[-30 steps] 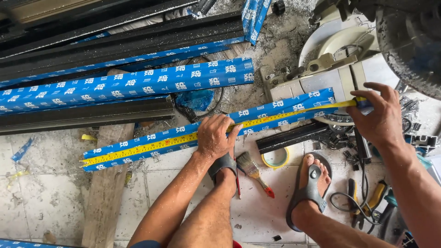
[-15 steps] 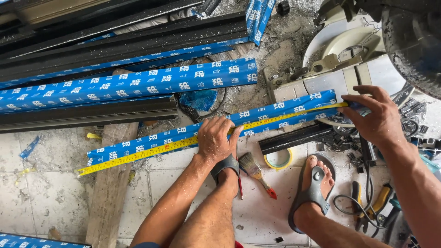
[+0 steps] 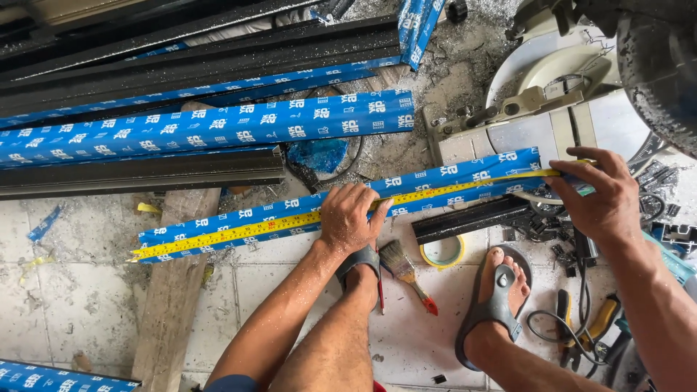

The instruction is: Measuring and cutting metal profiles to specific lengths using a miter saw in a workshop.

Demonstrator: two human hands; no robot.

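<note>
I'm looking down at a blue-wrapped bar [image 3: 435, 190] lying across the floor tiles, long axis running from lower left up to upper right, its right end resting on the saw table [image 3: 617, 127]. A yellow tape measure [image 3: 239, 229] is stretched along that same axis, lying on top of the bar.

My left hand [image 3: 350, 218] is pressing down flat on the tape and bar at about the middle, fingers spread and pointing up and away from me, not curled around anything, just pinning. My right hand [image 3: 599, 192] is sitting at the bar's right end, fingers bent over the tape there and pinching it; a teal tape case looks to be under the palm, but I can't tell for sure how it's gripped.

So the bar is lying directly under both hands, crosswise to my forearms. The left hand is nearer the free left end of the tape, which is hooked or lying past the bar's left end near a wooden plank [image 3: 170, 290]. The right hand is the one nearer the saw.

Just below the bar: a paint brush [image 3: 406, 272], a roll of tape [image 3: 443, 250], and a short black bar [image 3: 472, 218] lying parallel to the blue one. My sandalled right foot [image 3: 497, 301] is planted between the hands, my left foot [image 3: 361, 265] just under the left hand. More blue-wrapped bars [image 3: 218, 131] are stacked farther away, well apart.
</note>
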